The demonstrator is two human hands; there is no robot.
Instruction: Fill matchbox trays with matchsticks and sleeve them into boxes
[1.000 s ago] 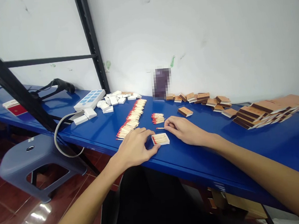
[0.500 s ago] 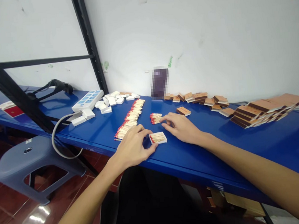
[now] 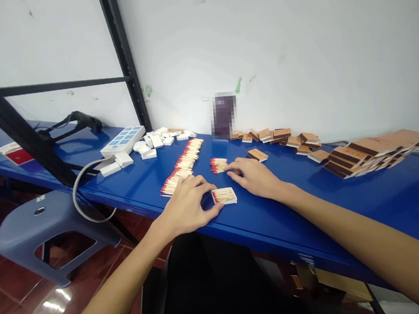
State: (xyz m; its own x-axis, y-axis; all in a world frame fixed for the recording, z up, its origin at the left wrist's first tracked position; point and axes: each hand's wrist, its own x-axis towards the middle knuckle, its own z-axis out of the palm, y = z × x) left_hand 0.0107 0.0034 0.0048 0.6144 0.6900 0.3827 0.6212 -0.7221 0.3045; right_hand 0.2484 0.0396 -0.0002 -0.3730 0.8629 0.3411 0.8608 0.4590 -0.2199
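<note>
My left hand point(image 3: 189, 204) grips the left end of a small white matchbox tray point(image 3: 235, 200) between thumb and fingers. Red-headed matches point(image 3: 222, 195) lie inside the tray, side by side. Just beyond it is a small pile of matches point(image 3: 217, 165) with heads to the left. The fingertips of my right hand point(image 3: 252, 175) are bent together at the right ends of that pile; whether a match is pinched there I cannot make out. A long row of matches point(image 3: 184, 164) stretches away behind my left hand. One brown matchbox sleeve point(image 3: 257, 155) rests beyond my right hand.
Several white trays point(image 3: 157, 140) lie by a white power strip point(image 3: 123, 140) at the back left. Brown matchboxes point(image 3: 293, 142) line the wall, with a larger stack point(image 3: 369, 154) at right. A black shelf post point(image 3: 124, 57) rises at left; a stool point(image 3: 51, 227) stands below the blue table point(image 3: 272, 219).
The matchbox tray has shifted slightly to the right and nearer to me, still in my left hand's grip. My right hand has barely moved.
</note>
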